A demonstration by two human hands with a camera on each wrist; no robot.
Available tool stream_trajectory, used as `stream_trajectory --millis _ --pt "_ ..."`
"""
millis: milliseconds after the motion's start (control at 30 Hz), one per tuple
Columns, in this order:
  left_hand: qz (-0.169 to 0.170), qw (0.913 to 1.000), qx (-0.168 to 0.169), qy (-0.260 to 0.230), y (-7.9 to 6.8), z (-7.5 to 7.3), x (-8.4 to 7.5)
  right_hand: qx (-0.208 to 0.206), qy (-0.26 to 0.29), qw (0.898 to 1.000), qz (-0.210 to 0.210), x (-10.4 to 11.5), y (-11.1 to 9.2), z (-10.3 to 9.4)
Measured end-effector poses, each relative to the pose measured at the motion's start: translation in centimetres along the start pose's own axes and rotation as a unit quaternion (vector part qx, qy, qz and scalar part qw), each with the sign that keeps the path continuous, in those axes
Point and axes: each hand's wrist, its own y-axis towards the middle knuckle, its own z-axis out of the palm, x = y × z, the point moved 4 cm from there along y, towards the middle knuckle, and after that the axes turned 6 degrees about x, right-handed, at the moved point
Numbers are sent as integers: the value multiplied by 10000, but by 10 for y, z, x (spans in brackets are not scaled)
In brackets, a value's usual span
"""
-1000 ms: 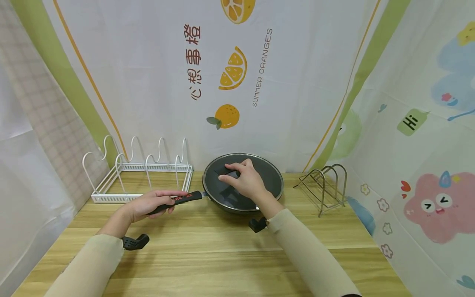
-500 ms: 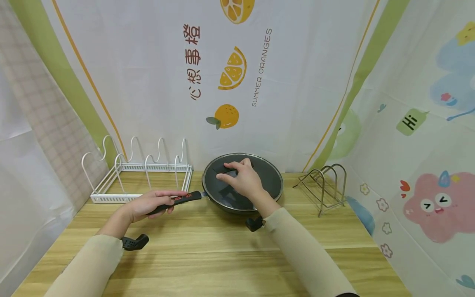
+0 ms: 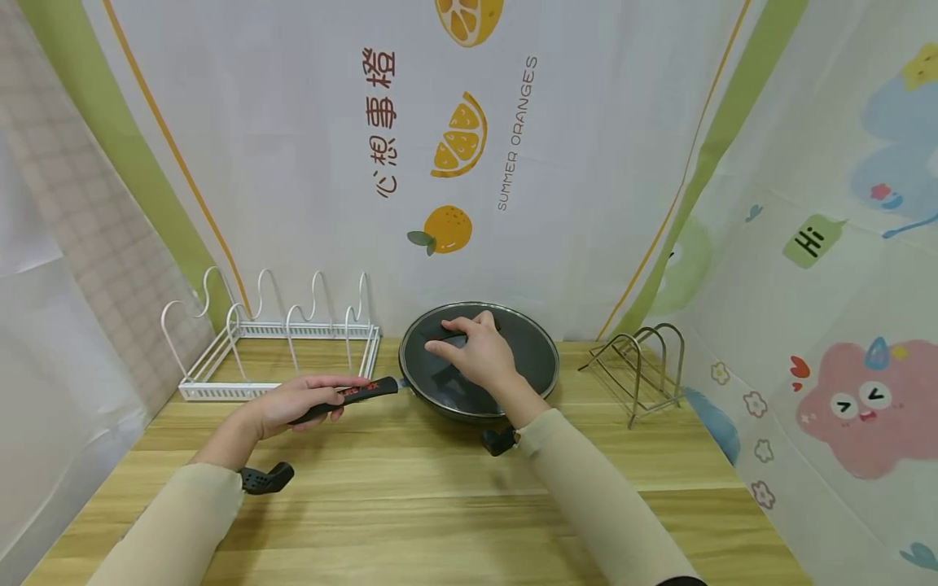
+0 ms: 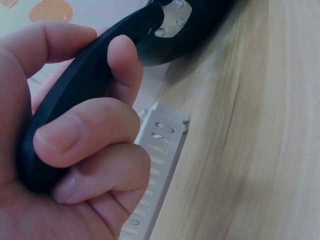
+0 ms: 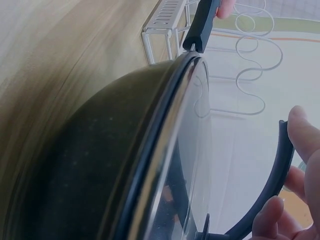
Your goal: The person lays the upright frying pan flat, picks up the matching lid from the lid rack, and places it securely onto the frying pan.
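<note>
A dark, deep pan (image 5: 95, 150) stands on the wooden table near the back curtain. Its glass lid (image 3: 531, 358) with a steel rim sits on top. My left hand (image 3: 293, 403) grips the pan's black long handle (image 3: 377, 388), its fingers curled around it in the left wrist view. Above the lid, my right hand (image 3: 479, 354) holds the black curved lid handle (image 5: 272, 182). In the right wrist view the thumb lies at the handle's tip and the fingers reach beneath it. The lid and the pan's rim meet along the visible edge.
A white wire rack (image 3: 267, 391) stands to the left, behind my left hand. At the right is a small metal rack (image 3: 637, 370). Printed curtains (image 3: 586, 163) hang close behind the pan and along both sides of the table (image 3: 403, 505).
My right hand and forearm have shifted slightly left over the lid. The left hand, the pan and the lid show no visible movement.
</note>
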Motion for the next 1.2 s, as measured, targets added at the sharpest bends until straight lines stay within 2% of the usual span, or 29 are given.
stream_trajectory --millis 1200 --pt "23 10000 -43 14 0 -1 3 -121 51 9998 137 0 2 5"
